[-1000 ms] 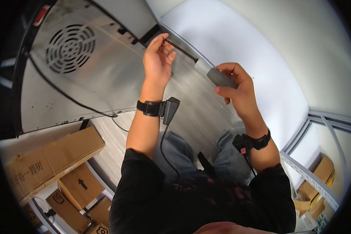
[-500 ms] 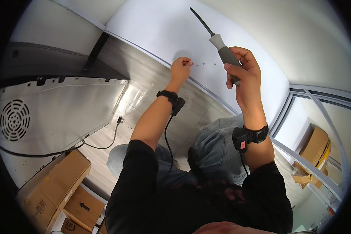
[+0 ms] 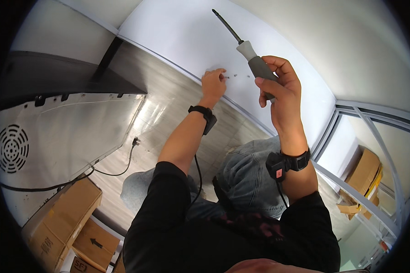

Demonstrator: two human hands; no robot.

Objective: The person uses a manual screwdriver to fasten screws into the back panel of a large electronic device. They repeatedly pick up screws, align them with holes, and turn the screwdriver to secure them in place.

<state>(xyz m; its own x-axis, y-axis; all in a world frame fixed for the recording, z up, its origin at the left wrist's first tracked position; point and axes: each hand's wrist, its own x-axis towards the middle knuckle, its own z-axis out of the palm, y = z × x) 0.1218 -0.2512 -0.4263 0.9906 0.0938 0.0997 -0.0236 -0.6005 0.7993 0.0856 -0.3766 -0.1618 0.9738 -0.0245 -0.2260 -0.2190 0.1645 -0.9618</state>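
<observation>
My right hand (image 3: 281,86) is wrapped round the grey handle of a screwdriver (image 3: 255,61). Its dark shaft points up and to the left, with the tip near the top of the view. On the white shelf surface (image 3: 182,34) lie three small screws, which look dark and tiny: a near one (image 3: 228,77), a middle one (image 3: 235,75) and a far-right one (image 3: 248,76). My left hand (image 3: 212,84) is at the shelf's front edge, its index finger and thumb parted beside the nearest screw. Whether they touch it is too small to tell.
At left stands a metal cabinet (image 3: 68,127) with a round vent, its black cord and plug (image 3: 135,142) on the wood-look floor (image 3: 164,86). Cardboard boxes (image 3: 70,214) are stacked at lower left. A metal frame (image 3: 351,182) and another carton (image 3: 364,173) are at right.
My left hand has moved slightly right, toward the nearest screw, and its index finger and thumb have parted. The screwdriver has shifted a little left in view, still in my right hand.
</observation>
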